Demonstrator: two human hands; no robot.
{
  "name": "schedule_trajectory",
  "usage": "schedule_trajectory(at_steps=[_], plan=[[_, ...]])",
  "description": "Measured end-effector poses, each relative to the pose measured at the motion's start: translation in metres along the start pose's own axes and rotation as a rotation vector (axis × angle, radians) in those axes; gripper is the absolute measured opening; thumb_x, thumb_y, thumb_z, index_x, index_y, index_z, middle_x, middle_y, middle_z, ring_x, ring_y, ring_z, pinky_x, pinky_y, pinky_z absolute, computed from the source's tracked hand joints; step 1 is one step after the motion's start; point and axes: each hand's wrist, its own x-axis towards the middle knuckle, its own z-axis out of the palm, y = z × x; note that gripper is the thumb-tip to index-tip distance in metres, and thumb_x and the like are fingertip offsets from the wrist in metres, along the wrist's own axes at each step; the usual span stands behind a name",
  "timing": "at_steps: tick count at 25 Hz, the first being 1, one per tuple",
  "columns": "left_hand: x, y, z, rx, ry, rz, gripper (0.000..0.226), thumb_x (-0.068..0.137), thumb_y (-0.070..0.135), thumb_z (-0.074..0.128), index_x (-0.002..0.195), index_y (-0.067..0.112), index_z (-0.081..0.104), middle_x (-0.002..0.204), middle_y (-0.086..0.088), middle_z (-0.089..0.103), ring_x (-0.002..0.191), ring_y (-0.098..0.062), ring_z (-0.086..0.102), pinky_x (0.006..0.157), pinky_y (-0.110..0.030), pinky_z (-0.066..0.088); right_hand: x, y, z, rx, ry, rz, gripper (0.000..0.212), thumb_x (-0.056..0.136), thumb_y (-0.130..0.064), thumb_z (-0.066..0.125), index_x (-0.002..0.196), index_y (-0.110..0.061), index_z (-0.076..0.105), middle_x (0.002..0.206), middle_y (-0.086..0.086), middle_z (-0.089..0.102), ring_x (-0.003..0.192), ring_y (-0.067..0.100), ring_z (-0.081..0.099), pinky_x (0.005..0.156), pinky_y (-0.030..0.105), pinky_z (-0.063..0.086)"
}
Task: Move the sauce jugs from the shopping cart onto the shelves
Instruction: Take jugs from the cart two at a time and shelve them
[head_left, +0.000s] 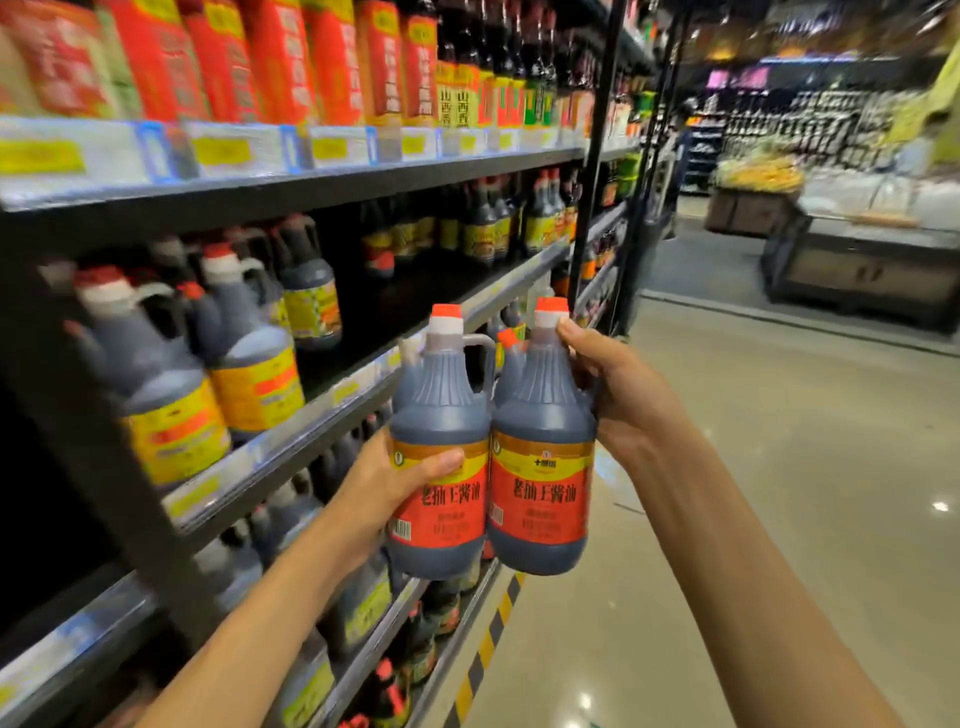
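Note:
Two dark sauce jugs with red caps and red-and-yellow labels hang side by side in front of the shelves. My left hand (400, 483) grips the left jug (441, 415) round its lower body, thumb across the label. My right hand (618, 384) holds the right jug (540, 467) at its handle, high near the neck. The two jugs touch each other. They are level with the middle shelf (332, 400), just outside its front edge. The shopping cart is out of view.
Similar jugs with yellow labels (249, 364) fill the left of the middle shelf, with a dark gap (384, 306) to their right. Red-labelled bottles line the top shelf (291, 176). Lower shelves hold more jugs. The aisle floor (779, 493) runs on the right, with display bins (857, 280) beyond.

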Motion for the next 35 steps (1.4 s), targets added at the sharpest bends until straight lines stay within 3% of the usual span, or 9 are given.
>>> schedule_trajectory(at_steps=[5,8,10,16,19,23,26,30,35], plan=[[0.106,-0.009,0.033,0.011,0.128,0.046,0.098,0.038,0.054,0.094,0.124,0.021,0.060,0.113,-0.008,0.073,0.100,-0.027,0.072,0.076,-0.036,0.059,0.121,-0.028,-0.038,-0.041,-0.106,-0.014,0.028,0.091,-0.022,0.065,0.105,0.003,0.068,0.111,0.024,0.067,0.103,0.033,0.063,0.097,0.048,0.050],[0.158,-0.010,0.040,0.079,0.261,0.106,0.095,0.039,0.057,0.093,0.122,0.023,0.060,0.112,-0.004,0.074,0.100,-0.024,0.072,0.075,-0.032,0.058,0.179,-0.041,-0.040,-0.051,-0.164,-0.048,0.017,0.094,-0.017,0.061,0.084,-0.005,0.068,0.081,0.008,0.070,0.078,0.019,0.068,0.076,0.032,0.056],[0.188,-0.010,0.036,0.090,0.327,0.141,0.098,0.038,0.058,0.093,0.123,0.023,0.059,0.113,-0.002,0.074,0.101,-0.022,0.071,0.074,-0.030,0.058,0.217,-0.047,-0.036,-0.027,-0.214,-0.064,0.018,0.095,-0.015,0.058,0.079,-0.007,0.065,0.073,0.004,0.068,0.067,0.012,0.066,0.065,0.025,0.054],[0.267,0.009,0.002,0.289,0.477,0.254,0.103,0.038,0.060,0.092,0.127,0.023,0.055,0.114,0.008,0.072,0.102,-0.012,0.071,0.073,-0.021,0.057,0.319,-0.047,-0.012,0.017,-0.332,-0.125,0.017,0.093,-0.016,0.061,0.086,-0.002,0.069,0.075,0.004,0.071,0.067,0.010,0.067,0.062,0.023,0.054],[0.294,0.016,-0.006,0.359,0.567,0.300,0.082,0.047,0.038,0.096,0.118,0.030,0.054,0.106,0.013,0.073,0.096,0.000,0.069,0.070,-0.015,0.055,0.358,-0.049,-0.001,0.065,-0.339,-0.148,0.022,0.094,-0.015,0.059,0.077,-0.006,0.067,0.067,-0.001,0.069,0.062,0.007,0.066,0.060,0.021,0.052],[0.317,0.020,-0.009,0.445,0.738,0.326,0.062,0.060,0.006,0.088,0.106,0.030,0.053,0.092,0.017,0.071,0.087,0.012,0.066,0.066,-0.008,0.051,0.408,-0.047,0.010,0.173,-0.403,-0.131,0.027,0.095,-0.021,0.060,0.098,0.004,0.069,0.094,0.019,0.072,0.088,0.026,0.068,0.077,0.035,0.055],[0.332,0.017,-0.014,0.541,0.790,0.355,0.072,0.054,0.035,0.096,0.113,0.016,0.061,0.104,0.006,0.074,0.099,-0.005,0.070,0.077,-0.019,0.056,0.438,-0.041,0.012,0.270,-0.450,-0.112,0.022,0.092,-0.022,0.064,0.088,-0.001,0.070,0.088,0.025,0.064,0.088,0.029,0.061,0.080,0.038,0.050],[0.352,0.007,-0.023,0.729,0.896,0.298,0.095,0.050,0.055,0.091,0.128,0.013,0.054,0.113,0.000,0.071,0.107,-0.009,0.067,0.087,-0.030,0.057,0.465,-0.033,0.009,0.316,-0.533,-0.120,0.033,0.092,-0.018,0.061,0.061,-0.017,0.073,0.070,0.000,0.071,0.071,0.015,0.065,0.068,0.026,0.053],[0.377,-0.010,-0.024,0.883,1.060,0.206,0.091,0.051,0.042,0.093,0.121,0.048,0.035,0.112,0.021,0.061,0.099,0.013,0.061,0.083,-0.008,0.049,0.488,-0.022,-0.002,0.374,-0.639,-0.140,0.025,0.091,-0.018,0.061,0.069,-0.008,0.066,0.073,0.004,0.073,0.069,0.015,0.066,0.064,0.025,0.054]])
